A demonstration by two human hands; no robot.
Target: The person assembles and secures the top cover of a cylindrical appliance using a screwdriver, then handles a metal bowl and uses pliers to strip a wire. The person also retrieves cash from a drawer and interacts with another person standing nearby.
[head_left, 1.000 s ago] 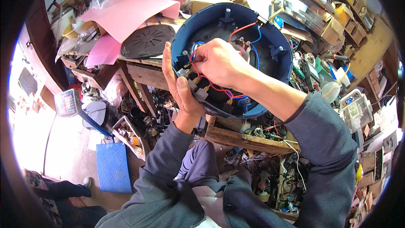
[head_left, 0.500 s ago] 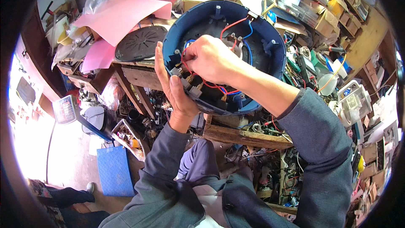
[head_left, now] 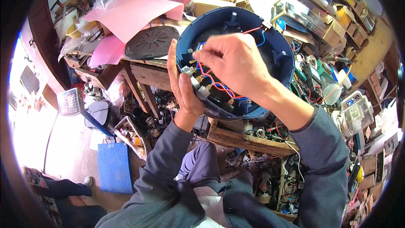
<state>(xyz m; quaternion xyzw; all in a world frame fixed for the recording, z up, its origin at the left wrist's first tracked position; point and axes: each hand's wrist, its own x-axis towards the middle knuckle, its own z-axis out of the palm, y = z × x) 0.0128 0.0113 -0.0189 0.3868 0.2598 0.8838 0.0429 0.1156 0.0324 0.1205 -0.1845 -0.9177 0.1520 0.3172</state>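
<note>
My left hand (head_left: 185, 93) grips the left side of a round dark-blue plastic housing (head_left: 272, 44), fingers along the outer wall and thumb by some grey switch parts (head_left: 203, 91). Red and blue wires (head_left: 219, 86) with brass connectors run from these parts across the inside. My right hand (head_left: 232, 63) is over the housing, fingers curled and slightly blurred, tips above the upper connector; whether they hold anything is hidden.
Behind lie pink sheets (head_left: 126, 12), a black oval plate (head_left: 149, 42) and cardboard boxes (head_left: 215, 4). Cluttered electronic parts (head_left: 308, 76) fill the right. A platform scale (head_left: 113, 166) stands lower left, near another person's legs (head_left: 63, 188). A wooden drawer (head_left: 232, 139) is below the housing.
My right hand has risen and shifted rightward from deep among the wires, uncovering more connectors and covering the middle of the housing. My left hand still grips the wall.
</note>
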